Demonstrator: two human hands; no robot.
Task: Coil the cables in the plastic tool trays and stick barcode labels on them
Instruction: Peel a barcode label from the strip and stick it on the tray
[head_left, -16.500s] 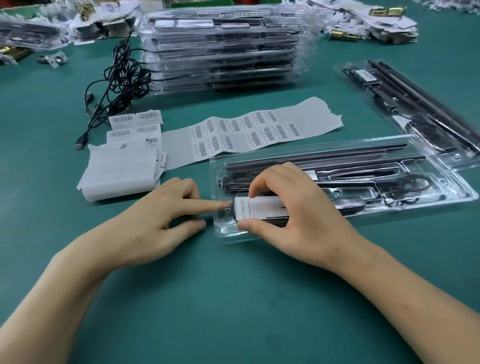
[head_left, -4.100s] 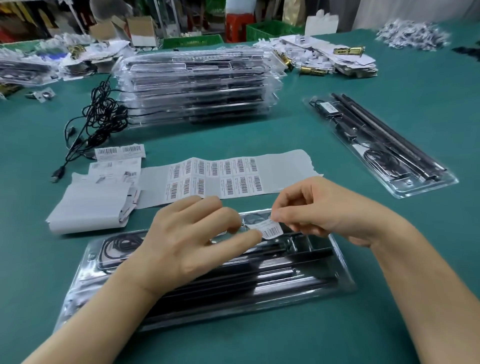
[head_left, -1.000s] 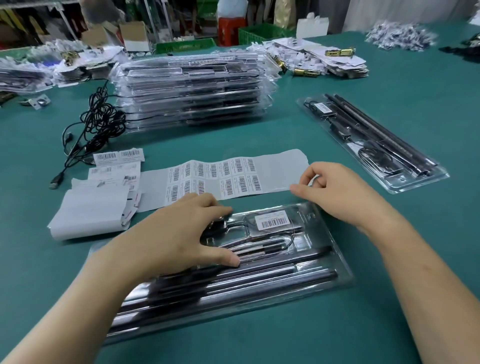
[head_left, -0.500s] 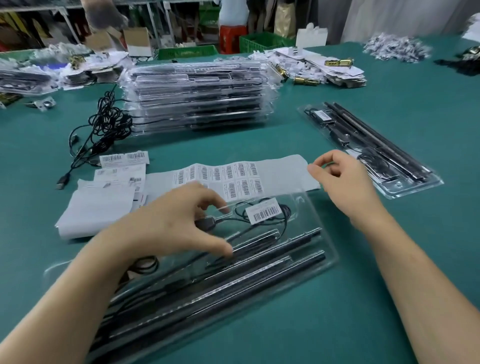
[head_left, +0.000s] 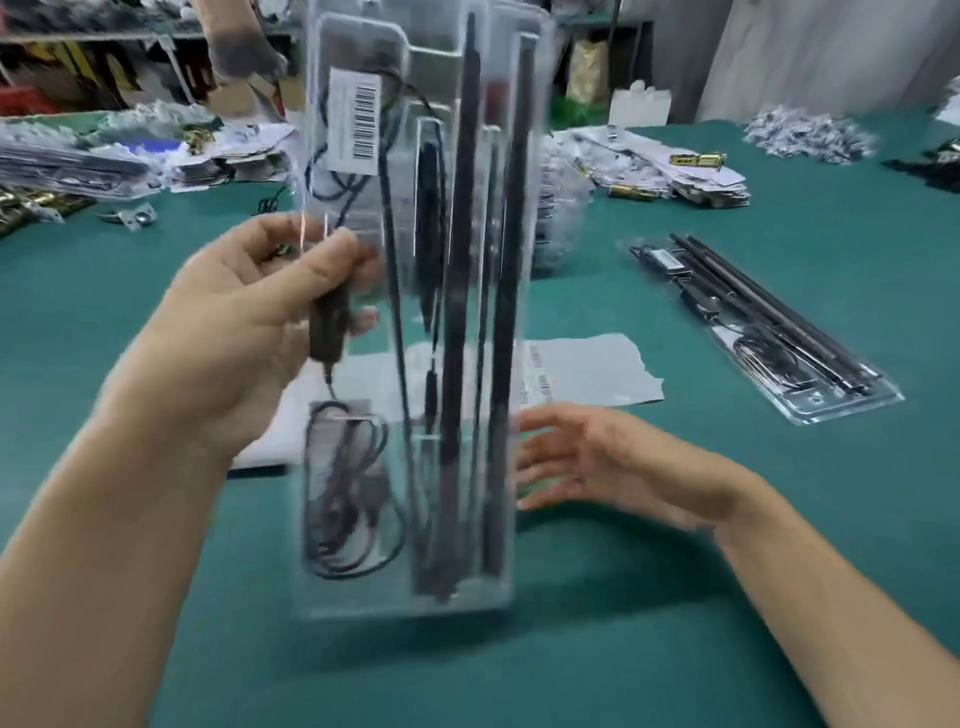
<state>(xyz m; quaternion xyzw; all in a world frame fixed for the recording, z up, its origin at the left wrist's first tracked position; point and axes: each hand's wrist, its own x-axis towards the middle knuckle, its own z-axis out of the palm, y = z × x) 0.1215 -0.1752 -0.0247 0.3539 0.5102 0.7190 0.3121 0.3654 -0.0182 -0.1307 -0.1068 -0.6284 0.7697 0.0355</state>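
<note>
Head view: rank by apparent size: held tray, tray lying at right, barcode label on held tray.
1. The held tray looks largest, but it is nearer the camera; true sizes may match.
2. The tray lying at right.
3. The barcode label, smallest.

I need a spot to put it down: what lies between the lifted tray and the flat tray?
Head view: beside the lifted tray, the label sheet, its torn end, then bare green table, then the flat tray.

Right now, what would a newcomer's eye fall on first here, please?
The clear plastic tray held upright mid-frame by the left hand, with a barcode label near its top and a coiled cable low down. The right hand hovers open beside it; a second tray lies flat on the green table at right.
</note>
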